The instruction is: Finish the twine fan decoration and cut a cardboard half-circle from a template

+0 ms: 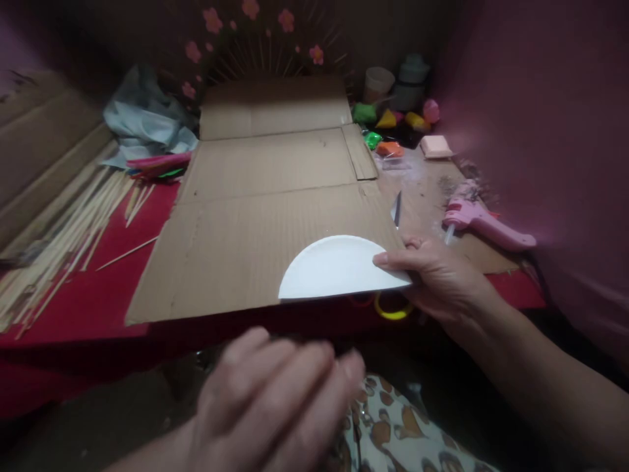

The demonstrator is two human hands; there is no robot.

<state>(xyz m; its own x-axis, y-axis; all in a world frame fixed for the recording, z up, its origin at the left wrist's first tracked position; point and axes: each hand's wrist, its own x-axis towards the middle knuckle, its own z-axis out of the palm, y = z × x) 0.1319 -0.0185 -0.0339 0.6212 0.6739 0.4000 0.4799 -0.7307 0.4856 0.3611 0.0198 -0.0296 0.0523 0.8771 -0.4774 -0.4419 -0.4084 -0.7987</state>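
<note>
My right hand (437, 275) grips the right end of a white half-circle of paper or card (334, 269), thumb on top and fingers underneath. Its straight edge faces me, over the front of a sheet of cardboard (236, 255). Just under that edge, by my fingers, hangs a yellow ring (393, 314); whether my hand holds it is hidden. In the lower middle, my left hand (280, 400) is apart from the paper, back of the hand up, fingers curled and smeared by motion. What its palm side holds, if anything, is out of sight.
Thin wooden sticks (73, 229) lie left on a red cloth (29, 357). A pointed blade (397, 208) rests by the cardboard's right edge. Further right is a pink glue gun (486, 223). Colourful packets (388, 149) and a cup (378, 82) stand behind, near a pale bag (147, 118).
</note>
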